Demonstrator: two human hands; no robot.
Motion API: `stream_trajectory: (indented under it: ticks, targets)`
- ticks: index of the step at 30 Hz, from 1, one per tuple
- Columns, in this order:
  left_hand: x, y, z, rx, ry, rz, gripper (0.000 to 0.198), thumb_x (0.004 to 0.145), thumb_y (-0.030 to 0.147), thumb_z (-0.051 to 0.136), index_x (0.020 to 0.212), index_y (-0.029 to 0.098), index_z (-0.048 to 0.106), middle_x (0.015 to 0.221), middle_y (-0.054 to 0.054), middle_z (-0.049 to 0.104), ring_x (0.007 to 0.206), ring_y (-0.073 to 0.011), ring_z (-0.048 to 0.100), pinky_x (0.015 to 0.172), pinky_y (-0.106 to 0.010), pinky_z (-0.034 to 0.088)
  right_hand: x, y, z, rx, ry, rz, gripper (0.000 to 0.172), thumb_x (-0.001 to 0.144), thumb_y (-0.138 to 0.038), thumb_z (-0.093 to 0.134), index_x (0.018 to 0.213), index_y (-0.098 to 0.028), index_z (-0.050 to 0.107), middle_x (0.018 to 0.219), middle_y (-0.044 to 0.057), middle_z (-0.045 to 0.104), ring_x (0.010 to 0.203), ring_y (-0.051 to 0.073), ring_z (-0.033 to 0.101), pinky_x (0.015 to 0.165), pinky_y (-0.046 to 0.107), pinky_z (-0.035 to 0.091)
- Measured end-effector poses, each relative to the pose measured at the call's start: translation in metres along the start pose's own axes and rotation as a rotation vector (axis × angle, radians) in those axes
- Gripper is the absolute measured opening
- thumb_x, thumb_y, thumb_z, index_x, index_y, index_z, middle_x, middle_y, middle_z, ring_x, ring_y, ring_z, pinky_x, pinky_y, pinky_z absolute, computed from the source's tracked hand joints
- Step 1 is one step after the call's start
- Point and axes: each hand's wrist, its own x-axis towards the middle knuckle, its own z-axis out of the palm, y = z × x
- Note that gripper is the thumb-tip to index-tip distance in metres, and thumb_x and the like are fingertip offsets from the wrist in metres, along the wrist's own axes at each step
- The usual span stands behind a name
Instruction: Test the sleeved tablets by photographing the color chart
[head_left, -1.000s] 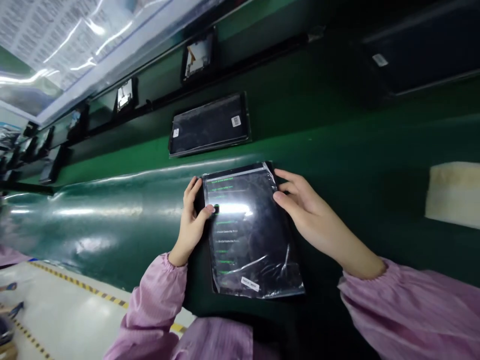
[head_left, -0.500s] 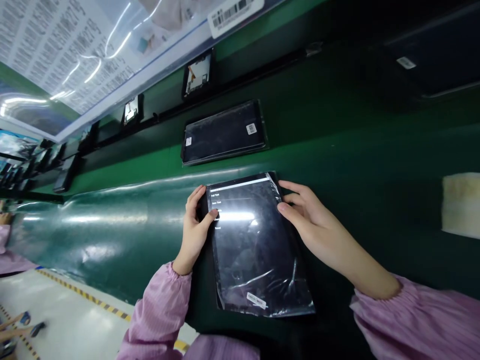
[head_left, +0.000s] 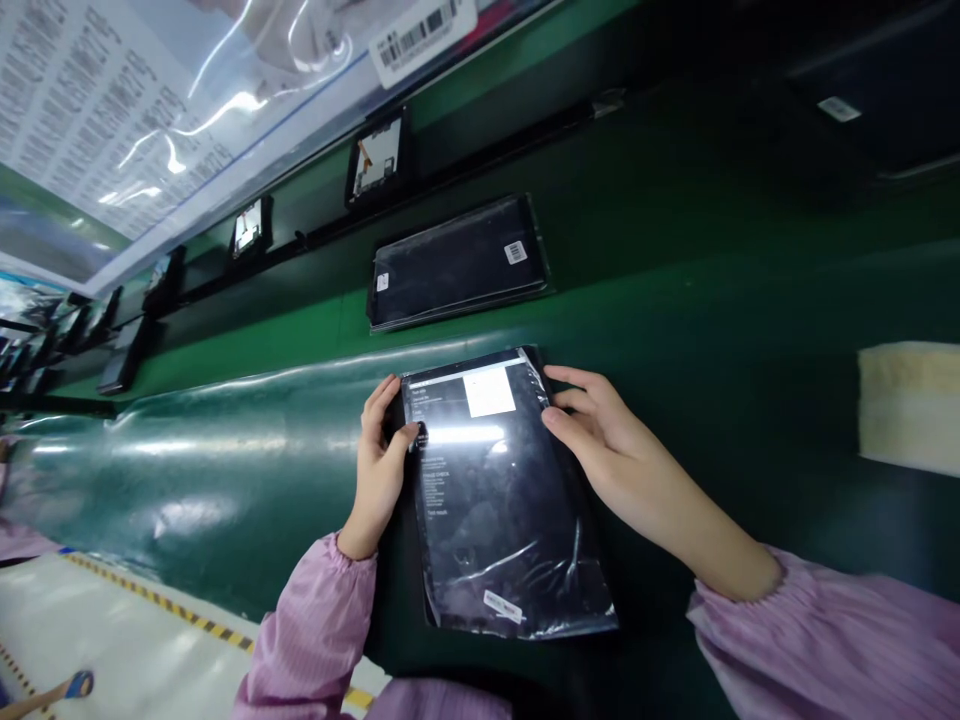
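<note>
A black tablet [head_left: 502, 520] in clear plastic film lies before me on the green work surface, its screen lit with small white text and a white square near the top. A barcode label sticks to the film at its lower end. My left hand [head_left: 379, 455] grips the tablet's upper left edge, fingers behind and thumb over the screen's margin. On the opposite edge, my right hand [head_left: 600, 420] holds the upper right side between thumb and fingers. Beyond it rests a second film-wrapped tablet [head_left: 457, 265] with two white labels.
Opened devices [head_left: 376, 158] with bare inner parts line the dark rail at the back. A plastic-covered printed sheet [head_left: 112, 120] hangs at the upper left. To the right lies a pale yellowish block [head_left: 909, 405]. Another dark panel [head_left: 885, 110] sits at the upper right.
The tablet's screen has switched from a short menu to a longer list of text with a white square. Both hands keep their hold. The view has shifted slightly.
</note>
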Motion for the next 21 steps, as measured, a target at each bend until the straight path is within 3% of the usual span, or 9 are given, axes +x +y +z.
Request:
stream_trajectory:
  ticks: [11,17,21]
  targets:
    - [0.001,-0.003,-0.004,-0.038,-0.010,0.056,0.048,0.094,0.022,0.051,0.138,0.032,0.067,0.158,0.001,0.054,0.153,-0.0239,0.041,0.132,-0.044,0.024,-0.001,-0.001,-0.001,-0.052,0.031,-0.018,0.055,0.096,-0.060,0.059,0.142,-0.031,0.055,0.116,0.009,0.074,0.103,0.032,0.073,0.093,0.052,0.059]
    - [0.003,0.001,-0.004,-0.053,-0.020,0.067,0.049,0.093,0.018,0.049,0.136,0.032,0.068,0.158,0.000,0.054,0.153,-0.0233,0.042,0.132,-0.045,0.024,0.002,0.007,-0.003,-0.134,0.072,0.006,0.063,0.090,-0.068,0.064,0.145,-0.038,0.054,0.131,0.011,0.069,0.103,0.034,0.073,0.092,0.055,0.060]
    - [0.004,0.005,-0.006,-0.034,-0.035,0.043,0.050,0.092,0.018,0.049,0.137,0.031,0.066,0.160,-0.002,0.051,0.153,-0.0246,0.041,0.128,-0.048,0.029,0.001,-0.001,-0.003,-0.174,0.097,0.065,0.062,0.090,-0.068,0.062,0.144,-0.040,0.057,0.125,0.008,0.072,0.100,0.032,0.073,0.101,0.061,0.055]
